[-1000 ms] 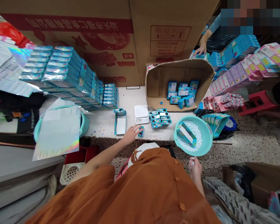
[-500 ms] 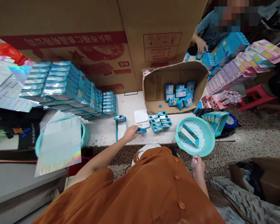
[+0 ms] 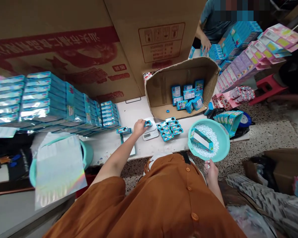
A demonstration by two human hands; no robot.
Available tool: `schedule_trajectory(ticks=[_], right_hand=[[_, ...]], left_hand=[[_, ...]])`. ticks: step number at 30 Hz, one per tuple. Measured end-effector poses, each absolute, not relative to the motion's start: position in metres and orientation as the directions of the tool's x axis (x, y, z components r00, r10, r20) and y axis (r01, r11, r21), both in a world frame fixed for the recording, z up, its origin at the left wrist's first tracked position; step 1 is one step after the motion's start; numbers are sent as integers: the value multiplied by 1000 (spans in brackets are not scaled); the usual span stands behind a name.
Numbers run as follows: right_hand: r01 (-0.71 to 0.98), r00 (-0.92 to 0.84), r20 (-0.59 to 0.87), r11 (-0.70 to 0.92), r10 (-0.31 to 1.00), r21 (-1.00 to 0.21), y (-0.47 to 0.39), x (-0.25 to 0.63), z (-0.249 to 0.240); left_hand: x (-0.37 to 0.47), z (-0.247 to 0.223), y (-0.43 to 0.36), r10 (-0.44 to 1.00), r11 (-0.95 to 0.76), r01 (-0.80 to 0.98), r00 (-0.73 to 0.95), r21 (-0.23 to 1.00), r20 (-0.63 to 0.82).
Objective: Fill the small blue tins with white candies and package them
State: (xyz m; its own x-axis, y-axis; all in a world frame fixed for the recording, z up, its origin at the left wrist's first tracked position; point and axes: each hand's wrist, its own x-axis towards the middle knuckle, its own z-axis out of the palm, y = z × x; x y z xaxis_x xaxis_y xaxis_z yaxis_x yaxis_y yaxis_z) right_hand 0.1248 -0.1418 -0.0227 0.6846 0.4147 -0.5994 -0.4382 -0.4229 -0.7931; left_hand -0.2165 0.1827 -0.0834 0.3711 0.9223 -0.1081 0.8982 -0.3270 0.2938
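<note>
My left hand [image 3: 139,127] grips a small blue box [image 3: 148,123] over the plate of a white kitchen scale [image 3: 151,135]; whether the box rests on the plate I cannot tell. Right of the scale several small blue boxes [image 3: 169,129] stand in two rows, each with a dark round hole on top. My right hand [image 3: 211,170] is closed, with white pellets showing at its fingers, just below the rim of a turquoise basin [image 3: 224,153]. In the basin a blue-green carton [image 3: 201,139] lies on many white pellets [image 3: 208,132].
Stacked blue packs [image 3: 47,96] fill the left. A tipped cardboard box [image 3: 161,86] holds several blue boxes. Behind it rises a large carton [image 3: 129,66]. A co-worker's hand [image 3: 205,43] is at the back right. Holographic sheets [image 3: 59,165] cover a tub at left.
My left hand has moved the small blue box from the scale's front edge up over its plate, uncovering the display. My right hand stays by the basin. The view has shifted slightly.
</note>
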Motion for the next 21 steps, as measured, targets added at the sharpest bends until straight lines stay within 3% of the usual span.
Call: schedule_trajectory(ticks=[7, 21], right_hand=[[-490, 704, -630, -419, 328, -765, -143, 122, -15], [-515, 660, -663, -429, 355, -742, -122, 112, -14]], left_hand=[[-235, -100, 170, 952, -261, 906, 299, 334, -67], [-276, -104, 133, 987, -105, 888, 149, 448, -63]])
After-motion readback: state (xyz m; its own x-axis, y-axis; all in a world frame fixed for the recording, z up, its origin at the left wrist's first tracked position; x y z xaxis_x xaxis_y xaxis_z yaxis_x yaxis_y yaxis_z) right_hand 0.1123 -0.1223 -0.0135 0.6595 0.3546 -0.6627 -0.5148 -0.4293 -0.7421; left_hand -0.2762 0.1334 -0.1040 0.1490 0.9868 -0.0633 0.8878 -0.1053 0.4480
